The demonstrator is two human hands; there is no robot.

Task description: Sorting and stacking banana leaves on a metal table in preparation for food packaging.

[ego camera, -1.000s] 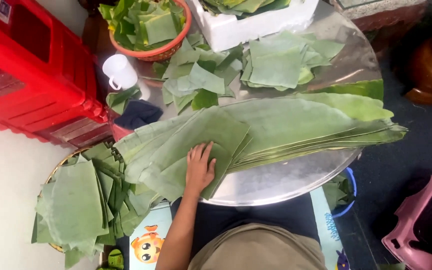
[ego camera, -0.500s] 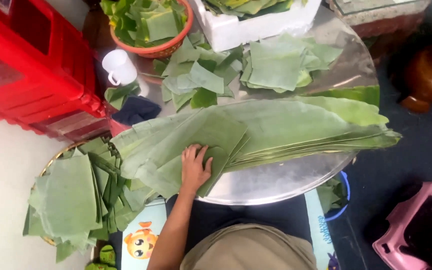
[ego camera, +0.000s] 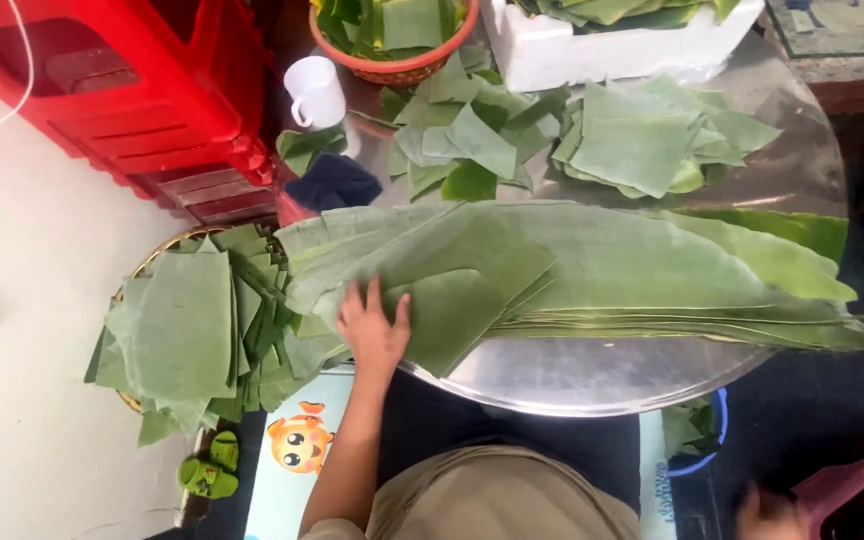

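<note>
Now left hand [ego camera: 374, 332] lies flat, fingers spread, grip holding nothing, on stacked banana leaves [ego camera: 592, 270] at their near-left end on round metal worktop [ego camera: 592, 375]; right hand [ego camera: 767, 512] low at frame bottom, blurred, grip can't tell.

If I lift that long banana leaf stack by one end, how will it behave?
The leaves look thin and long, so they would likely droop and bend. The stack is layered loosely, so sheets may slide apart on the shiny metal table. The left hand lying flat on it suggests it needs steadying.
</note>
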